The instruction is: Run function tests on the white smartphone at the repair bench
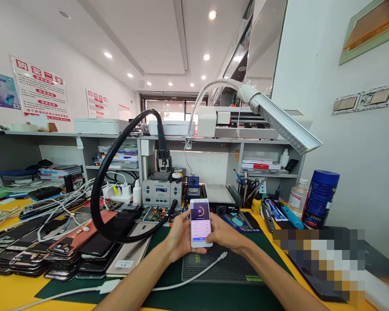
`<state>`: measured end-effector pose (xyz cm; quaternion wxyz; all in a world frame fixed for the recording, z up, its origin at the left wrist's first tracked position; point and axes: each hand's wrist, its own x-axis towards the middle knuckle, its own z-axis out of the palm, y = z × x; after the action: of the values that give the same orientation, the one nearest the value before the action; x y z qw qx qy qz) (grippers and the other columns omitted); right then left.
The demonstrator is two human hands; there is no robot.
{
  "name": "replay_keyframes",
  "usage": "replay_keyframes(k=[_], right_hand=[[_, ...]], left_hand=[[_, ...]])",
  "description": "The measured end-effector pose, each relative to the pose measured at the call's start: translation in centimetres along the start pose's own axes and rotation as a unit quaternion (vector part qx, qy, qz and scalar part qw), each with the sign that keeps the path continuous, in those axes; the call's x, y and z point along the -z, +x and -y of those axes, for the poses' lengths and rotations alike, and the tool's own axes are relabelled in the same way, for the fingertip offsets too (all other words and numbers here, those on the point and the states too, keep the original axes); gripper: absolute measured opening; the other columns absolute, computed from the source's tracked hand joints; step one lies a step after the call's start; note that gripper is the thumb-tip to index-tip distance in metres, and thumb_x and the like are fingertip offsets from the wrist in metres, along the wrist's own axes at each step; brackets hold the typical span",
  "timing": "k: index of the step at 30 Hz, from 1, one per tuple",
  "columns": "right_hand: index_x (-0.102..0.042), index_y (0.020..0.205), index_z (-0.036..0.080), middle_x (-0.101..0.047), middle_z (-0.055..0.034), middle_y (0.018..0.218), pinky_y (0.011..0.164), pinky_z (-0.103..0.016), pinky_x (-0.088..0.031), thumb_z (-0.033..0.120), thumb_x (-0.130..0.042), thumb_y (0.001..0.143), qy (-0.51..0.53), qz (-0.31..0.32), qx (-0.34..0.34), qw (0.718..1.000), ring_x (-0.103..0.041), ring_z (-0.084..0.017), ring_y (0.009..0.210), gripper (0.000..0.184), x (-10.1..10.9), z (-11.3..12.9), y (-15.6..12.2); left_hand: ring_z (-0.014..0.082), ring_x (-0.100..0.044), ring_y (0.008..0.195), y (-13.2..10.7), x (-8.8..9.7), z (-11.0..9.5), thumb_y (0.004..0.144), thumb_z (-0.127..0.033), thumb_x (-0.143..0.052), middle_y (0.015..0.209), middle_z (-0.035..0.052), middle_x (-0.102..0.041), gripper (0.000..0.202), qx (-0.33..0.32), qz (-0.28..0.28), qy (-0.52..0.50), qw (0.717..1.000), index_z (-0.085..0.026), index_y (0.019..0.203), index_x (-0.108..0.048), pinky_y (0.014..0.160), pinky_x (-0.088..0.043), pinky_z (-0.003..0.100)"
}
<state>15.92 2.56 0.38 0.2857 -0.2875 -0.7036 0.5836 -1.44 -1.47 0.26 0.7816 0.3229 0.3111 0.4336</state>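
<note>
A white smartphone (200,223) is held upright above the green mat, its lit screen showing a round gauge and a list with a blue button at the bottom. My left hand (179,235) wraps around the phone's left side and back. On the other side, my right hand (225,231) grips the right edge, with its thumb over the lower right of the screen. Below the phone lies a dark textured pad (220,270), and a white charging cable (194,276) runs across it, its plug end loose.
Stacked phones and phone parts (65,246) cover the left side. Behind stands a grey soldering station (162,190) with a thick black hose (99,190) arching forward. A lamp (285,116) hangs overhead at right. A blue spray can (320,198) and a tool holder (249,192) stand at right.
</note>
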Motion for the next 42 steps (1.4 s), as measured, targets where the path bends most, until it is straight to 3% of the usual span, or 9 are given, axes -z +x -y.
replay_keyframes(k=[14, 25, 34, 42], right_hand=[[-0.048, 0.124, 0.019, -0.066, -0.0075, 0.114, 0.076, -0.032, -0.049, 0.01, -0.06, 0.059, -0.014, -0.027, -0.045, 0.999, -0.065, -0.026, 0.099, 0.066, -0.8, 1.4, -0.4], [-0.049, 0.126, 0.022, -0.068, -0.0088, 0.112, 0.071, -0.038, -0.053, 0.027, -0.061, 0.075, 0.016, -0.048, -0.07, 0.996, -0.067, -0.028, 0.097, 0.052, -0.5, 0.5, 0.0], [-0.049, 0.126, 0.02, -0.067, -0.0066, 0.114, 0.081, -0.034, -0.05, 0.007, -0.061, 0.057, 0.0, -0.012, -0.013, 1.0, -0.062, -0.027, 0.105, 0.072, -0.3, 0.1, 0.1], [-0.048, 0.126, 0.02, -0.063, -0.0061, 0.117, 0.086, -0.036, -0.049, 0.004, -0.059, 0.054, -0.008, 0.004, 0.012, 1.0, -0.058, -0.028, 0.111, 0.075, 0.0, 0.0, 0.0]], left_hand=[[0.0291, -0.07, 0.076, -0.2, -0.2, 0.1, 0.088, -0.067, -0.044, 0.092, 0.014, -0.071, 0.064, 0.006, -0.004, 0.005, 1.0, -0.013, 0.116, -0.064, 0.055, -0.058, 0.039], [0.0283, -0.07, 0.071, 0.1, -0.1, -0.1, 0.088, -0.069, -0.043, 0.093, 0.0162, -0.072, 0.067, 0.007, -0.004, 0.014, 1.0, -0.013, 0.118, -0.064, 0.054, -0.057, 0.039], [0.0287, -0.07, 0.075, 0.1, 0.0, 0.1, 0.086, -0.067, -0.046, 0.099, 0.0159, -0.072, 0.064, 0.002, -0.001, 0.016, 1.0, -0.014, 0.116, -0.065, 0.054, -0.058, 0.039], [0.0273, -0.069, 0.073, 0.1, 0.0, 0.0, 0.086, -0.069, -0.045, 0.102, 0.0165, -0.072, 0.067, 0.005, 0.009, 0.014, 1.0, -0.013, 0.117, -0.065, 0.054, -0.058, 0.038]])
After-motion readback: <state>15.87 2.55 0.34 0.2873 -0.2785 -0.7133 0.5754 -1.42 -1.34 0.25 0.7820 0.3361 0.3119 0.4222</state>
